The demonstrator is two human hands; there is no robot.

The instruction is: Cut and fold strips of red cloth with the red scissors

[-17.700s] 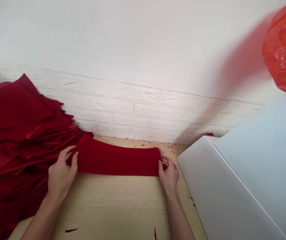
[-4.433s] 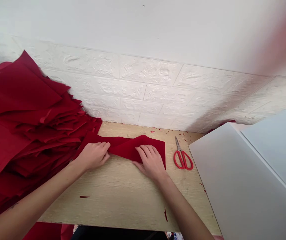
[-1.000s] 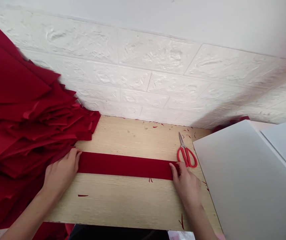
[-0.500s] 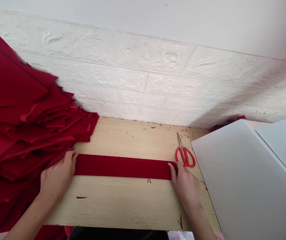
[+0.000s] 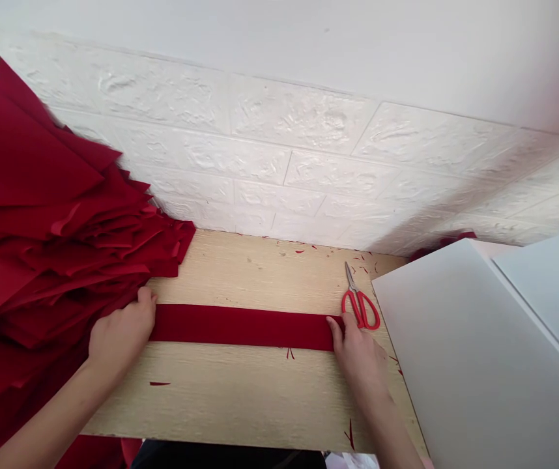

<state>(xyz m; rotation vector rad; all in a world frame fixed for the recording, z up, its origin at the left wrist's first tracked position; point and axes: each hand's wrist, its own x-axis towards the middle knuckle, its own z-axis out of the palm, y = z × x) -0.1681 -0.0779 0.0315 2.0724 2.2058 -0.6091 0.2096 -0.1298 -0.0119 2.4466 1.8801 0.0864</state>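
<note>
Across my view runs the white brick-patterned wall (image 5: 260, 124), with the pale table (image 5: 221, 404) below it. I have a heap of dark red fabric (image 5: 55, 221) on the left and a white box (image 5: 465, 352) on the right. Between them, the red strip (image 5: 240, 327) lies flat on the table. My left hand (image 5: 123, 329) has its fingers drawn together on the left end; my right hand (image 5: 360, 358) pinches the right end, thumb and fingers barely parted. Red-handled scissors (image 5: 360, 307) lie just beyond the right hand, and small red scraps (image 5: 159, 383) dot the wood.
</note>
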